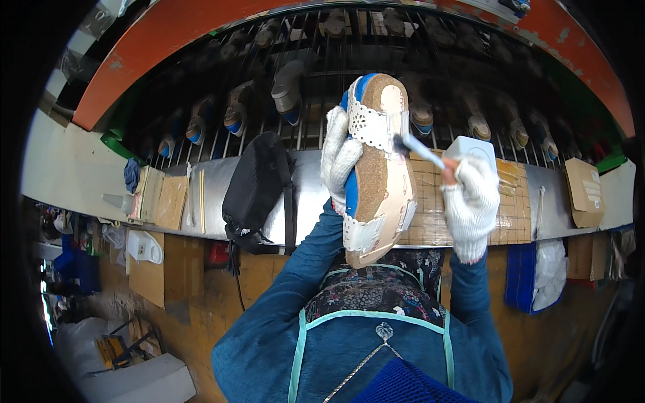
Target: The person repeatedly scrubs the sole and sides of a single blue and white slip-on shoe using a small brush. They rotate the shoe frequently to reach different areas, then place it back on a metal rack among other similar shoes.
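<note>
My left hand (338, 161), in a white knit glove, grips a sandal (384, 178) on a blue last, held up with its underside showing. The underside is brown cork with pale strips, and white cut-out straps are folded over its edges. My right hand (472, 205), gloved with bare fingertips showing, is closed round the light handle of a small brush (423, 150). The dark bristles are at the sandal's right edge, beside the folded strap. Behind the right hand stands a white container (474, 146), partly hidden.
A metal ledge (309, 201) carries a black bag (259, 191) and a taped cardboard sheet (430, 228). Beyond it, several shoes on lasts (287, 94) sit on a rack of rods. A blue bin (521, 275) holding clear plastic stands low right; an open carton (583, 191) sits at right.
</note>
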Action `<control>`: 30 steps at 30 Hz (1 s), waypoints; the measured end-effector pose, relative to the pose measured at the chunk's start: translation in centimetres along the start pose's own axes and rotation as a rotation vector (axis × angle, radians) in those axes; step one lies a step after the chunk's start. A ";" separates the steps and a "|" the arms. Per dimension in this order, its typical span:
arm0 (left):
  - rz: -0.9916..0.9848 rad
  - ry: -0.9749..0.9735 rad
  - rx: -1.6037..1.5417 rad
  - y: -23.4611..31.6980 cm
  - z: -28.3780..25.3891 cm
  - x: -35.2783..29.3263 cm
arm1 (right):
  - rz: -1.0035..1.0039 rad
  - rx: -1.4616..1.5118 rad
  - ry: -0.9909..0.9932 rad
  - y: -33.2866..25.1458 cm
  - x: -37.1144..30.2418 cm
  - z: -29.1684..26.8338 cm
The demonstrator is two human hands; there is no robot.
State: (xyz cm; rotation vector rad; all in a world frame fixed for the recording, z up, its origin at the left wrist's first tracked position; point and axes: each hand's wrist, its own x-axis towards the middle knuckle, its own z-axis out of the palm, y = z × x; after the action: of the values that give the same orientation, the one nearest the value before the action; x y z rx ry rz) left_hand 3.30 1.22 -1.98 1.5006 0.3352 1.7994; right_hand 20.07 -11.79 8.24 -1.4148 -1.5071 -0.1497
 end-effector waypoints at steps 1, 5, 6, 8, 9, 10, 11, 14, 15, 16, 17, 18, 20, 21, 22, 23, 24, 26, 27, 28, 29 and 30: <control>0.096 0.027 0.099 -0.2 -0.2 0.5 | 0.127 0.080 -0.040 -0.6 -1.1 0.0; 0.530 0.048 0.367 -0.5 -0.9 1.8 | 0.300 0.233 -0.179 -1.2 -3.4 -0.7; 0.538 0.051 0.354 -0.5 -0.9 1.9 | 0.331 0.267 -0.188 -1.3 -3.6 -0.6; 0.536 0.056 0.356 -0.4 -0.8 1.9 | 0.291 0.203 -0.167 -1.3 -3.3 -0.2; 0.545 0.055 0.363 -0.3 -0.7 1.9 | 0.272 0.174 -0.146 -1.3 -3.1 0.1; 0.553 0.059 0.367 -0.2 -0.6 1.9 | 0.251 0.175 -0.121 -1.3 -2.7 0.4; 0.556 0.061 0.351 -0.1 -0.5 1.8 | 0.198 0.094 -0.097 -1.3 -2.3 0.6; 0.580 0.048 0.406 0.2 -0.5 1.8 | -0.013 -0.111 0.000 -1.5 -1.2 0.7; 0.579 0.039 0.418 0.3 -0.7 1.8 | -0.078 -0.178 0.028 -1.7 -1.0 0.6; 0.585 0.029 0.432 0.3 -0.8 1.8 | -0.129 -0.241 0.053 -1.8 -0.7 0.6; 0.580 0.025 0.436 0.4 -1.0 1.9 | -0.161 -0.304 0.074 -1.9 -0.6 0.6; 0.583 0.020 0.442 0.3 -1.2 1.9 | -0.203 -0.314 0.099 -1.9 -0.4 0.7; 0.582 0.015 0.451 0.3 -1.4 2.1 | -0.249 -0.337 0.128 -1.8 -0.3 1.0; 0.579 0.015 0.455 0.2 -1.5 2.1 | -0.209 -0.263 0.102 -1.6 -0.3 1.0; 0.581 0.020 0.460 0.2 -1.6 2.1 | -0.168 -0.193 0.063 -1.4 -0.3 1.2; 0.582 0.033 0.434 0.1 -1.5 2.1 | -0.108 -0.120 0.025 -1.2 -0.5 1.2; 0.581 0.036 0.443 0.1 -1.6 2.2 | -0.081 -0.076 0.008 -1.1 -0.8 1.4; 0.589 0.033 0.466 0.0 -1.8 2.4 | 0.003 0.024 -0.018 -1.1 -1.6 1.7; 0.594 0.038 0.472 0.0 -1.9 2.5 | 0.024 0.022 -0.044 -1.1 -2.0 1.7; 0.593 0.041 0.472 0.0 -2.0 2.6 | 0.035 0.026 -0.066 -1.1 -2.5 1.7; 0.588 0.048 0.474 0.0 -2.0 2.6 | 0.030 0.043 -0.074 -1.1 -2.8 1.7; 0.583 0.055 0.477 -0.1 -2.0 2.6 | 0.010 0.007 -0.075 -1.1 -3.0 1.7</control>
State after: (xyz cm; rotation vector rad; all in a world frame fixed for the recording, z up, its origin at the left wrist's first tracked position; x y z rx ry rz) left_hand 1.38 3.60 -0.68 2.0353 0.4021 2.3314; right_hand 17.58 -13.00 5.89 -1.4355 -1.5598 -0.0858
